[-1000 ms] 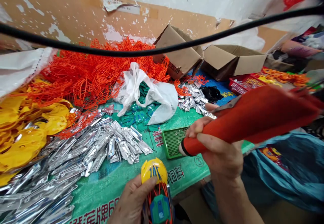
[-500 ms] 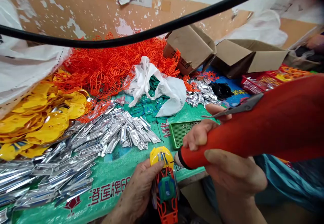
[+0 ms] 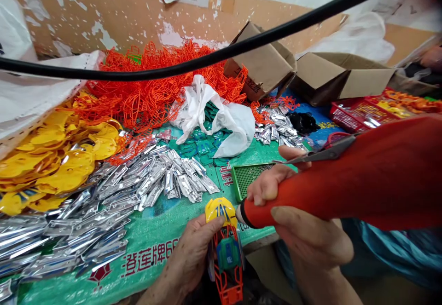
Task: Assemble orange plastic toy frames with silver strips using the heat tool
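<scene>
My left hand (image 3: 196, 245) is closed around a toy car body (image 3: 228, 252) near the table's front edge, thumb on top. The car has a yellow front, an orange cage frame and a green middle piece. In my right hand (image 3: 304, 222) is a red electric screwdriver (image 3: 321, 190) with a grey lever, held level. Its pale nose meets the right side of the yellow part; the bit's tip is too small to make out. Just beyond the nose lies a small green mesh basket (image 3: 243, 183) with tiny pieces in it.
On the green sheet (image 3: 165, 233) lie silvery strips (image 3: 152, 176), yellow shells (image 3: 69, 162) and tangled orange frames (image 3: 145, 84). A white bag (image 3: 238, 128) holds green pieces. Cardboard boxes (image 3: 262, 66) and a red basket (image 3: 348, 116) stand behind. A black cable (image 3: 207, 56) crosses in front.
The screwdriver and my right hand have shifted slightly left, its nose now against the yellow part. The cable has swung a little lower at the left. My left hand keeps its grip.
</scene>
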The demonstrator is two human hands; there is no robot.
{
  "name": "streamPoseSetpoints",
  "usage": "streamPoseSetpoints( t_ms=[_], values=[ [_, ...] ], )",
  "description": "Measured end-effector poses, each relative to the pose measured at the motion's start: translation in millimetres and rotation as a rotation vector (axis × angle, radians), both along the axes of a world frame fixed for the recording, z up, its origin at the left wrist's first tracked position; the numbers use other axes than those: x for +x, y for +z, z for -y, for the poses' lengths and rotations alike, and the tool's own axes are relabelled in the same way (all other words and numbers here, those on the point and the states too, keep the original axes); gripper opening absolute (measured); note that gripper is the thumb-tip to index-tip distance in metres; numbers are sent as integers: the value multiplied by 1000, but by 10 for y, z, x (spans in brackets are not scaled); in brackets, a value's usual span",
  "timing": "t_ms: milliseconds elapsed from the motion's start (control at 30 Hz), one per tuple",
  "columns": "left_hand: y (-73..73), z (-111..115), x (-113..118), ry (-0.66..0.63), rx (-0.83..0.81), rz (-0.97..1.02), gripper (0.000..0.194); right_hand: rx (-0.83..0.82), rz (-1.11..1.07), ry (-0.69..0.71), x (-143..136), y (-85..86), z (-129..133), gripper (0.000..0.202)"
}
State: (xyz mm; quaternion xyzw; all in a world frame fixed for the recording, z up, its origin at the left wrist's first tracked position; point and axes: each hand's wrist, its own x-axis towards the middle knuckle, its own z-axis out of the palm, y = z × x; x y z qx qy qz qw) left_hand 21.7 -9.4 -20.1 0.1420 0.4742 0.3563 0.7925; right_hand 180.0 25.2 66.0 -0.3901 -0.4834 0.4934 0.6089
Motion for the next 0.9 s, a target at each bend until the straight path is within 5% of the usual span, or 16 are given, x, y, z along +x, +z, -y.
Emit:
streamPoseSetpoints(
  t_ms=[900],
  values=[
    [40,-5,29,60,32,-76,39,64,105,-1,-97,-207,-19,28]
  ],
)
